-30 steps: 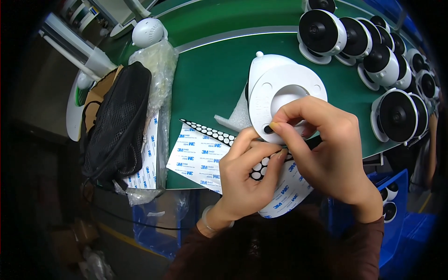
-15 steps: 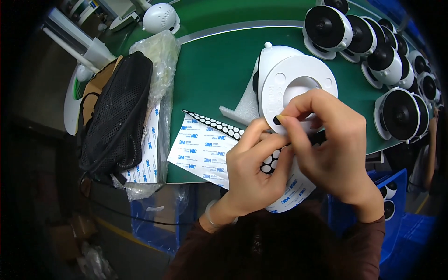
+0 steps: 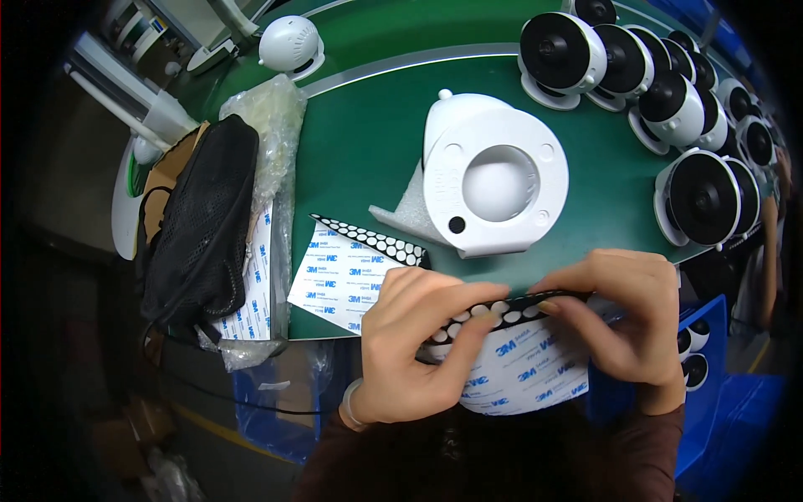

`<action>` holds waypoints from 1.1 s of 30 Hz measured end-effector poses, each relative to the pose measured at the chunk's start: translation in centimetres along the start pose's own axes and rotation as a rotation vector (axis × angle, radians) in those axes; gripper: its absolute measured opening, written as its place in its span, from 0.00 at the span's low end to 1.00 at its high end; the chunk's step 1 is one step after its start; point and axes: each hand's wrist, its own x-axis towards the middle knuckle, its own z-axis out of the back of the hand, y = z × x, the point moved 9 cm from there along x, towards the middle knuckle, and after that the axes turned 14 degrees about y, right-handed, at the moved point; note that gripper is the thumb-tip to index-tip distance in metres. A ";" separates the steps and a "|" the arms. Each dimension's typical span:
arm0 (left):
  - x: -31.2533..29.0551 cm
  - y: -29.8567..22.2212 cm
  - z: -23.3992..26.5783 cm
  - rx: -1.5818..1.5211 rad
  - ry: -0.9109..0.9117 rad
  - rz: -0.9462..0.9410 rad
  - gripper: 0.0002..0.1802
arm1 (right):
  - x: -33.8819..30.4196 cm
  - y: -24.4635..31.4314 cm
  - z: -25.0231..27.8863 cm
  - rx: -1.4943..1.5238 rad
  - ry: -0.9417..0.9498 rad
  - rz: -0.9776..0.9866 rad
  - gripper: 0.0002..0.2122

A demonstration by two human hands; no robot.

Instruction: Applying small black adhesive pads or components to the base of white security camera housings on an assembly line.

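With fingers and thumb closed, my left hand [image 3: 427,339] grips a curled sheet of adhesive pads [image 3: 527,360], white backing with blue print and a black edge with round holes. My right hand [image 3: 623,322] pinches the same sheet's upper edge between thumb and fingertips. Beyond my hands, a white round device [image 3: 548,180] lies tilted on a grey foam block [image 3: 410,205], its ring-shaped base facing up. One black round pad [image 3: 457,225] sits at the near left of that base; other shallow round recesses there show white. A second pad sheet [image 3: 335,272] with a folded black edge lies left of my left hand.
A black mesh bag [image 3: 205,217] and crumpled clear plastic [image 3: 272,117] stand at the left. Several black-and-white devices [image 3: 707,197] crowd the right side of the green table [image 3: 351,151]. Another white device [image 3: 290,43] is at the back left. A blue bin [image 3: 707,418] is below right.
My right hand has left the device's base and come down to the sheet's edge. The black pad now shows uncovered on the base. Both hands have moved nearer to me.
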 end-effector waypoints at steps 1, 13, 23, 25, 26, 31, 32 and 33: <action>0.1 -0.2 0.0 -0.016 -0.028 -0.034 0.07 | -0.1 -0.1 -0.1 0.000 -0.003 -0.003 0.10; 1.0 -0.8 -0.7 0.067 -0.090 -0.096 0.06 | -0.4 1.6 0.2 -0.291 -0.158 0.143 0.11; 1.1 -0.3 -0.7 0.031 -0.133 -0.107 0.04 | -0.5 1.6 0.0 -0.354 -0.215 0.201 0.10; 1.1 -0.3 -0.7 0.031 -0.127 -0.099 0.04 | -0.5 1.5 0.0 -0.337 -0.216 0.198 0.10; 1.1 -0.3 -0.7 0.024 -0.125 -0.097 0.04 | -0.5 1.3 -0.1 -0.337 -0.215 0.198 0.10; 1.0 -0.1 -0.7 0.024 -0.127 -0.099 0.03 | -0.6 1.7 -0.4 -0.416 -0.245 0.244 0.10; 0.9 0.0 -0.7 0.009 -0.135 -0.093 0.03 | -0.5 1.7 -0.5 -0.416 -0.245 0.245 0.10; 0.9 0.1 -0.6 -0.005 -0.144 -0.086 0.03 | -0.7 1.8 -0.6 -0.436 -0.264 0.265 0.10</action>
